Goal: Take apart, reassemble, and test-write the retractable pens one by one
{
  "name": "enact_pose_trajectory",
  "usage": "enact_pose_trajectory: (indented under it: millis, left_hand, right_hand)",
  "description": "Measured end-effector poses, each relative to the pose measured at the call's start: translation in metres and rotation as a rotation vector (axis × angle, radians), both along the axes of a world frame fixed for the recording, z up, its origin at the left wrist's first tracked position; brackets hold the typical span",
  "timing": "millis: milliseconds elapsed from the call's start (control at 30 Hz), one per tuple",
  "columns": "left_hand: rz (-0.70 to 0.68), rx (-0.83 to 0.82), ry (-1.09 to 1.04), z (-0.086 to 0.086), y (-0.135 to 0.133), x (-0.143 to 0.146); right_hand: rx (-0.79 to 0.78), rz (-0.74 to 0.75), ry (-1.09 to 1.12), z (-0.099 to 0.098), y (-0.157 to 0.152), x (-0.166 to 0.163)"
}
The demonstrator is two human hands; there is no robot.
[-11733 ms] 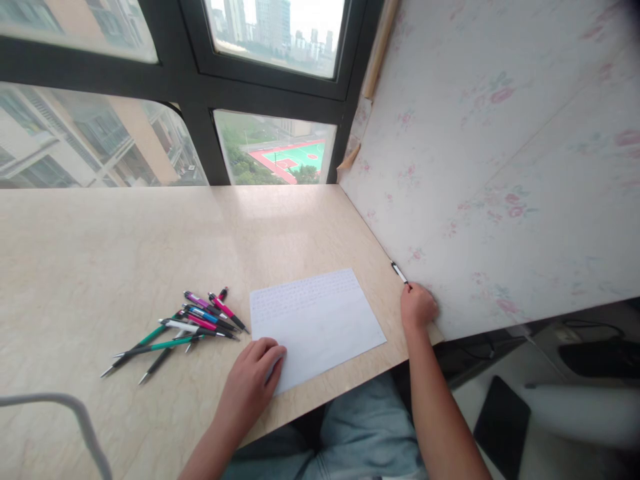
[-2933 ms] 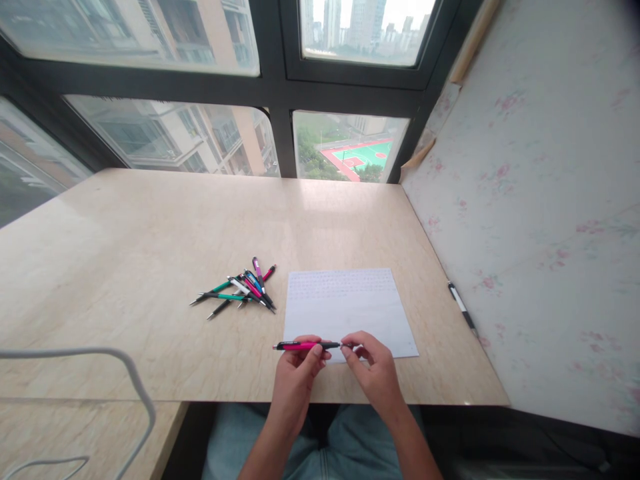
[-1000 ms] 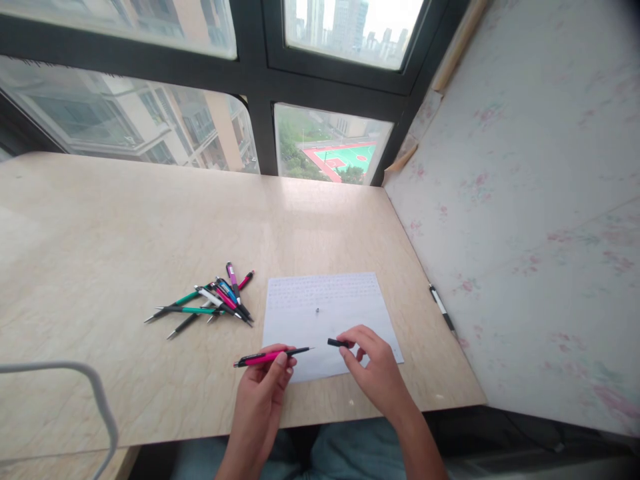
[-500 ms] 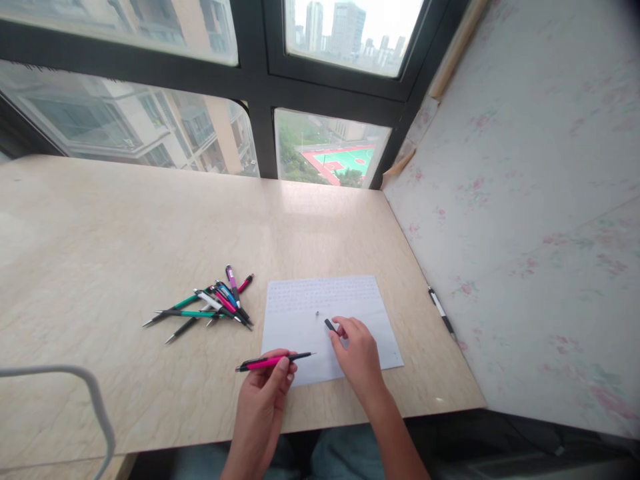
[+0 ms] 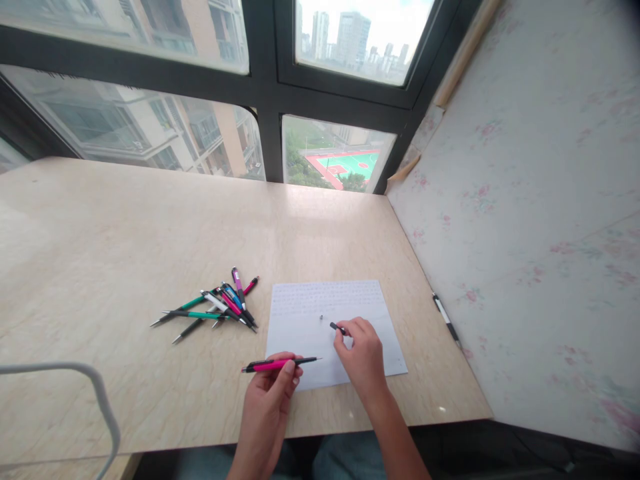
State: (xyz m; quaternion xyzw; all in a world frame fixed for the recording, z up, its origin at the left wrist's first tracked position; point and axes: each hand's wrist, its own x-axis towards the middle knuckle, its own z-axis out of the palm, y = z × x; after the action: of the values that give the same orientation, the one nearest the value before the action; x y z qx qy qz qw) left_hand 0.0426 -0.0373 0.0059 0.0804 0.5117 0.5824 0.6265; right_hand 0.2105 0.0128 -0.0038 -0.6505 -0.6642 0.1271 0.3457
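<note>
My left hand [image 5: 273, 393] is closed around a pink and black mechanical pencil [image 5: 273, 365], held nearly level with its thin pointed end to the right. My right hand [image 5: 364, 347] pinches a short black tube-like piece [image 5: 337, 327] between thumb and fingers, above the paper. Beneath both hands lies a white sheet of paper [image 5: 300, 333] with rows of handwriting across its upper part. A tiny dark, shiny part [image 5: 321, 318] rests on the sheet, just left of the black piece; its exact kind is too small to make out.
A loose pile of several pens or mechanical pencils [image 5: 215, 313] lies left of the paper. One white and black pen [image 5: 445, 319] sits along the wallpapered wall [image 5: 525, 233]. A grey cable-like loop [image 5: 95, 387] crosses the table's [image 5: 150, 227] near left corner. Windows stand behind.
The view has shifted slightly, so everything sits a little further right and lower. The black piece in my right fingers has turned closer to level. My left hand keeps its hold on the pencil.
</note>
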Motion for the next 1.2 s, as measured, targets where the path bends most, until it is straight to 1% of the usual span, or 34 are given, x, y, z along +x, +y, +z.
enact_pose_trajectory:
  millis: [133,267,333,500,600,733,1033,1200]
  left_hand:
    - [0.002,0.004,0.0,0.0,-0.001,-0.001]
    - [0.008,0.004,-0.001,-0.002,0.0,-0.002]
    - [0.013,0.009,-0.005,-0.002,0.0,-0.004]
    - [0.02,-0.01,-0.012,-0.001,-0.001,-0.007]
    - [0.025,-0.026,-0.013,0.001,-0.001,-0.007]
    - [0.016,-0.017,0.0,0.002,0.001,-0.006]
    - [-0.035,0.046,0.067,-0.006,-0.002,-0.007]
    - [-0.053,0.091,0.135,-0.006,-0.001,-0.006]
  right_hand:
    - [0.033,0.027,-0.043,0.006,0.014,-0.001]
    - [0.0,0.1,-0.102,0.014,0.027,-0.004]
    - [-0.013,0.098,-0.129,0.015,0.029,-0.006]
    - [-0.011,-0.044,-0.19,0.004,0.02,-0.009]
    - [-0.052,-0.089,-0.247,-0.004,0.013,-0.008]
    - [-0.059,-0.1,-0.281,-0.007,0.009,-0.007]
    - [-0.007,-0.107,-0.233,-0.008,0.007,-0.003]
    - [-0.021,-0.104,-0.235,-0.008,0.007,-0.003]
